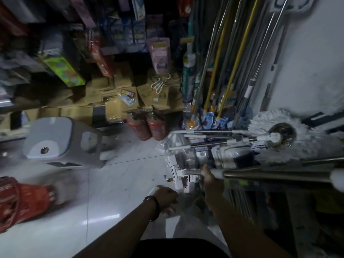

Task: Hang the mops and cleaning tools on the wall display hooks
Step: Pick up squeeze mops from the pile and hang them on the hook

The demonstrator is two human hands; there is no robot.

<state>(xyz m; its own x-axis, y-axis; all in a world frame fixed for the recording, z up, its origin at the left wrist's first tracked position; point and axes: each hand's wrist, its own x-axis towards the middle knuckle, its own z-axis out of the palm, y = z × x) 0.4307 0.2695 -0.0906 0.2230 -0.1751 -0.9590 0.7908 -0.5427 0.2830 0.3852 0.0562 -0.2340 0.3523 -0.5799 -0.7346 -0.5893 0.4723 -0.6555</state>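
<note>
My right hand [210, 178] grips a metal mop pole [270, 175] that runs off to the right edge; its white flat head [178, 174] lies low by the floor. My left hand [165, 198], with a dark band on the wrist, is curled into a fist above the floor and holds nothing that I can see. A white string mop head [297, 148] with a round metal hub hangs at the right, its pole pointing left. Several long mop and broom poles [223, 58], yellow and steel, stand against the white wall [312, 53].
A grey mop bucket [61, 142] stands on the white tiled floor [119, 183] at the left, with a red basket [20, 200] nearer me. Two red fire extinguishers [147, 127] lie by stacked cardboard boxes [115, 97]. Crowded shelves [55, 43] fill the upper left.
</note>
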